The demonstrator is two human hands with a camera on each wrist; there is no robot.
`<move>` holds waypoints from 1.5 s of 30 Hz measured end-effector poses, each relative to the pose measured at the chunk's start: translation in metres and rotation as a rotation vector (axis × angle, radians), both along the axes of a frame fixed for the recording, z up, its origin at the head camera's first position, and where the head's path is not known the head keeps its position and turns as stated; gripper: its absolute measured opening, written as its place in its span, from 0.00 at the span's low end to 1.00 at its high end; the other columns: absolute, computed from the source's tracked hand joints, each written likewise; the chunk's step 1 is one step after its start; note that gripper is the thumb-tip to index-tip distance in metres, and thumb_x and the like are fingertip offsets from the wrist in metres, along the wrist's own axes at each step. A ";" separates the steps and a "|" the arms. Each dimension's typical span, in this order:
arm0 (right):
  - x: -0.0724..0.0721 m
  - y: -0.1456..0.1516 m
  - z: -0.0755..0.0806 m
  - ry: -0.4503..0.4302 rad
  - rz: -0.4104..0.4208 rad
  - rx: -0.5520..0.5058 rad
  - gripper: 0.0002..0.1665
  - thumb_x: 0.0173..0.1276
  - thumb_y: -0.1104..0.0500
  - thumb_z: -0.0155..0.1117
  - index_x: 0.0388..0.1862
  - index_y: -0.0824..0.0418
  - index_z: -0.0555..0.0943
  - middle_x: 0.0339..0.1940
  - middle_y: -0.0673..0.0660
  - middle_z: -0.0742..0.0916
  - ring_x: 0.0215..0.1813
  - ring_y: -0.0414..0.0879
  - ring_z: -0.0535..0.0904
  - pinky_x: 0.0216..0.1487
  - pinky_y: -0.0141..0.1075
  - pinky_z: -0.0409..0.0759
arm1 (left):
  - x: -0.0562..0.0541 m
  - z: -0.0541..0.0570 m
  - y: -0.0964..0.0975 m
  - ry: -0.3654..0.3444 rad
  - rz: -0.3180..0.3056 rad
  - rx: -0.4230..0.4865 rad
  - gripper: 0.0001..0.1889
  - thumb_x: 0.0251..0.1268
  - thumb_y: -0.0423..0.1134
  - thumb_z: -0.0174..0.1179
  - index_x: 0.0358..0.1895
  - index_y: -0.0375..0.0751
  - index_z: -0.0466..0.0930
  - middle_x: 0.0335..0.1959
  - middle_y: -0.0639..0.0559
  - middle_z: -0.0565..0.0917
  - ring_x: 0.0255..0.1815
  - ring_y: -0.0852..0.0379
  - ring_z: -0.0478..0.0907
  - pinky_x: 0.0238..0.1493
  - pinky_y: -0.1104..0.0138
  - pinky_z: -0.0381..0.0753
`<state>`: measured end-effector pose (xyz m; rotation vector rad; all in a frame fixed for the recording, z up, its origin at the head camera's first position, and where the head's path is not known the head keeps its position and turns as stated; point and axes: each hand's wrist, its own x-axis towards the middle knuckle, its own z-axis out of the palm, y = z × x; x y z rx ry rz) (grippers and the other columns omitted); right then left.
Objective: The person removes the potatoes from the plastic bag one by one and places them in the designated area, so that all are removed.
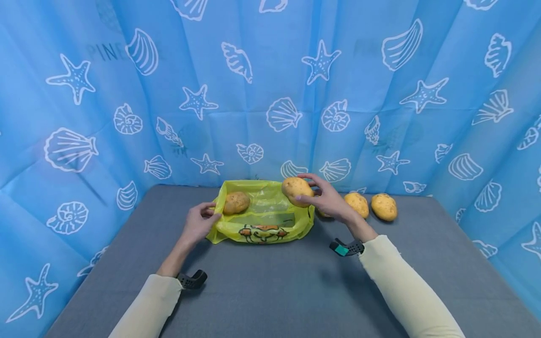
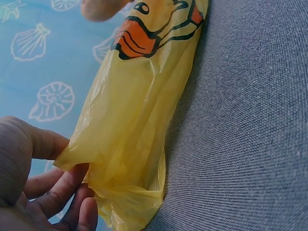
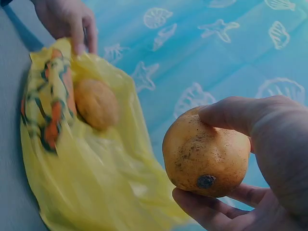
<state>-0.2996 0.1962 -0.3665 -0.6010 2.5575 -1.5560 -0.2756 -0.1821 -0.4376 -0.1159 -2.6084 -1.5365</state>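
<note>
A yellow plastic bag (image 1: pixel 262 233) with a printed cartoon figure lies on the table, its mouth spread open. My left hand (image 1: pixel 200 222) pinches the bag's left edge between thumb and fingers, as the left wrist view (image 2: pixel 48 178) confirms. Inside the bag, at its left end, rests one potato (image 1: pixel 236 203). My right hand (image 1: pixel 329 199) grips another potato (image 3: pixel 207 154) over the bag's right end, thumb on one side and fingers on the other. A dark spot marks that potato's skin in the right wrist view.
To the right of the bag lie two potatoes, a nearer one (image 1: pixel 357 204) and an outer one (image 1: pixel 384 207); a further potato (image 1: pixel 324 214) shows partly behind my right hand. A blue curtain (image 1: pixel 262 94) with shell prints hangs behind the grey table (image 1: pixel 262 286).
</note>
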 end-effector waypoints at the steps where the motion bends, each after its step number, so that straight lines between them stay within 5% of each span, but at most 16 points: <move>1: 0.000 0.007 0.001 0.003 -0.012 0.008 0.40 0.72 0.51 0.68 0.78 0.52 0.64 0.70 0.67 0.71 0.63 0.66 0.74 0.55 0.60 0.76 | 0.000 0.000 0.000 0.000 0.000 0.000 0.22 0.73 0.36 0.60 0.66 0.29 0.74 0.47 0.38 0.82 0.52 0.43 0.78 0.47 0.60 0.79; 10: 0.005 0.074 0.012 -0.029 -0.155 0.033 0.43 0.74 0.50 0.66 0.81 0.56 0.59 0.69 0.72 0.70 0.63 0.67 0.74 0.57 0.60 0.75 | -0.001 -0.001 0.001 -0.001 0.002 -0.006 0.22 0.73 0.36 0.60 0.66 0.30 0.75 0.47 0.39 0.81 0.51 0.44 0.78 0.47 0.59 0.78; 17: 0.009 0.132 0.012 -0.066 -0.280 0.045 0.48 0.75 0.46 0.64 0.83 0.58 0.52 0.73 0.77 0.61 0.68 0.70 0.65 0.59 0.60 0.74 | -0.001 0.000 0.001 0.010 -0.008 0.001 0.21 0.73 0.36 0.60 0.65 0.29 0.75 0.46 0.39 0.82 0.51 0.44 0.79 0.45 0.62 0.79; 28: 0.014 0.216 0.000 -0.116 -0.546 0.017 0.52 0.75 0.41 0.60 0.84 0.63 0.47 0.69 0.77 0.62 0.59 0.58 0.70 0.39 0.28 0.80 | 0.000 0.001 0.000 0.012 -0.018 0.003 0.22 0.73 0.34 0.60 0.65 0.28 0.74 0.46 0.38 0.81 0.51 0.43 0.78 0.45 0.63 0.77; 39: 0.022 0.253 -0.025 -0.264 -0.674 0.018 0.51 0.79 0.44 0.51 0.82 0.70 0.40 0.77 0.82 0.50 0.70 0.72 0.59 0.48 0.44 0.80 | 0.000 0.001 0.000 0.009 -0.011 -0.003 0.22 0.73 0.34 0.60 0.65 0.28 0.74 0.46 0.38 0.82 0.51 0.43 0.79 0.45 0.61 0.78; 45: 0.020 0.262 -0.040 -0.310 -0.687 0.069 0.51 0.78 0.43 0.52 0.81 0.73 0.42 0.75 0.83 0.52 0.68 0.72 0.63 0.43 0.42 0.82 | -0.001 0.000 0.000 0.010 -0.009 -0.009 0.22 0.73 0.35 0.60 0.65 0.28 0.75 0.45 0.39 0.82 0.51 0.43 0.79 0.44 0.61 0.78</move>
